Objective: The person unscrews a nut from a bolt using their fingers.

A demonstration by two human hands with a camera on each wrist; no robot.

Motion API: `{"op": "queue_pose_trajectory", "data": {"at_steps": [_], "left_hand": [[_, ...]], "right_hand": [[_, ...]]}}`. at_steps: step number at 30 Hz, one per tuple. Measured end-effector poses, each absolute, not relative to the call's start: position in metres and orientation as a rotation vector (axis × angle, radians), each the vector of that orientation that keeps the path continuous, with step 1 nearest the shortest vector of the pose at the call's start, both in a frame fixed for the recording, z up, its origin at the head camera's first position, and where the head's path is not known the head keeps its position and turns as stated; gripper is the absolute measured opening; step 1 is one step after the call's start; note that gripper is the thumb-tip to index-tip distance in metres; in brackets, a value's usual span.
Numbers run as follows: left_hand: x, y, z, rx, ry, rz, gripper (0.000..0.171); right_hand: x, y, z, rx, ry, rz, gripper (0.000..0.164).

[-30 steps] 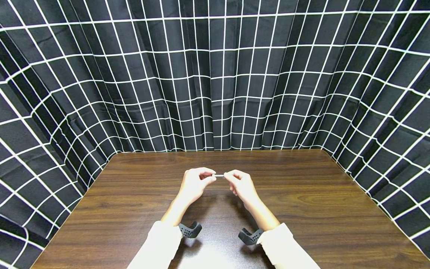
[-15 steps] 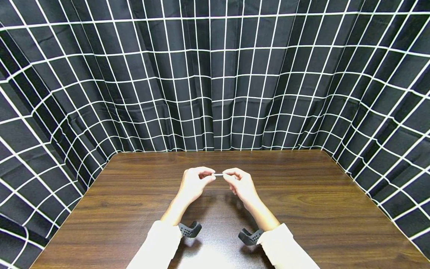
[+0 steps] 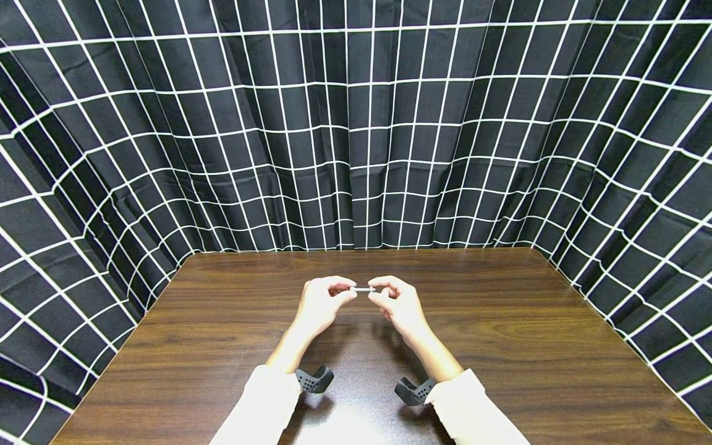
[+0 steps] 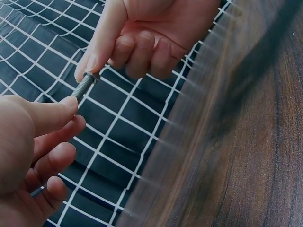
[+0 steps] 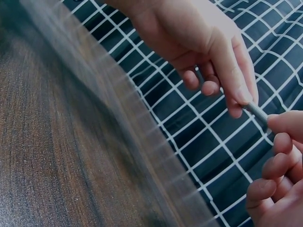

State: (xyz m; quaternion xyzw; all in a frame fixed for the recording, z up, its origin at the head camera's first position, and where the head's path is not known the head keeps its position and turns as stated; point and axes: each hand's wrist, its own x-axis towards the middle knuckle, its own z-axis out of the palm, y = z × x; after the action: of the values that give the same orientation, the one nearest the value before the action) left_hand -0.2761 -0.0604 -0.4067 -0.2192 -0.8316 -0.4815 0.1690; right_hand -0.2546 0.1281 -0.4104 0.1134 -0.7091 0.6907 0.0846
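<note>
In front of me, above the table, a thin grey threaded bolt (image 3: 361,289) lies level between my two hands. My left hand (image 3: 319,303) pinches one end with thumb and index finger; its other fingers curl loosely below. At the opposite end sits a wider piece that looks like a nut (image 4: 93,75). The thumb and index finger of my right hand (image 3: 399,306) are around this nut, the thumb at it in the left wrist view. In the right wrist view the bolt's shank (image 5: 255,113) shows between both thumbs, while the nut is hidden behind the right fingers.
A brown wood-grain table (image 3: 356,346) spreads under the hands. Black curtains with a white grid (image 3: 356,154) surround it at the back and both sides. Each wrist wears a dark camera mount (image 3: 315,379) near a white sleeve (image 3: 258,405).
The right thumb and index finger have shifted against each other and now stand wider apart, so more of the nut end shows. The left hand and bolt have stayed nearly still.
</note>
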Motion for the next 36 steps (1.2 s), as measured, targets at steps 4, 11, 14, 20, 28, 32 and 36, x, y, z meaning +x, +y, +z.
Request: {"op": "queue_pose_trajectory", "data": {"at_steps": [4,11,14,20,28,32,36], "left_hand": [[-0.276,-0.060,-0.407,-0.629,-2.363,-1.371,0.016],[-0.276,-0.061,-0.406,-0.621,-2.362,-1.378,0.014],[-0.275,-0.061,-0.406,-0.625,-2.364,-1.368,0.014],[-0.274,-0.060,-0.407,-0.640,-2.385,-1.354,0.014],[-0.274,-0.059,-0.408,-0.653,-2.376,-1.367,0.014],[-0.273,-0.058,-0.407,-0.669,-2.372,-1.361,0.013],[-0.273,-0.058,-0.407,-0.675,-2.370,-1.349,0.013]], "right_hand": [[-0.254,0.127,-0.409,0.367,-2.116,2.039,0.025],[-0.256,0.126,-0.411,0.375,-2.096,2.019,0.024],[-0.257,0.127,-0.412,0.335,-2.093,2.015,0.022],[-0.249,0.129,-0.400,0.296,-2.187,1.969,0.018],[-0.233,0.125,-0.381,0.329,-2.433,1.803,0.034],[-0.234,0.125,-0.384,0.288,-2.426,1.870,0.037],[-0.244,0.128,-0.396,0.274,-2.403,1.856,0.036]]}}
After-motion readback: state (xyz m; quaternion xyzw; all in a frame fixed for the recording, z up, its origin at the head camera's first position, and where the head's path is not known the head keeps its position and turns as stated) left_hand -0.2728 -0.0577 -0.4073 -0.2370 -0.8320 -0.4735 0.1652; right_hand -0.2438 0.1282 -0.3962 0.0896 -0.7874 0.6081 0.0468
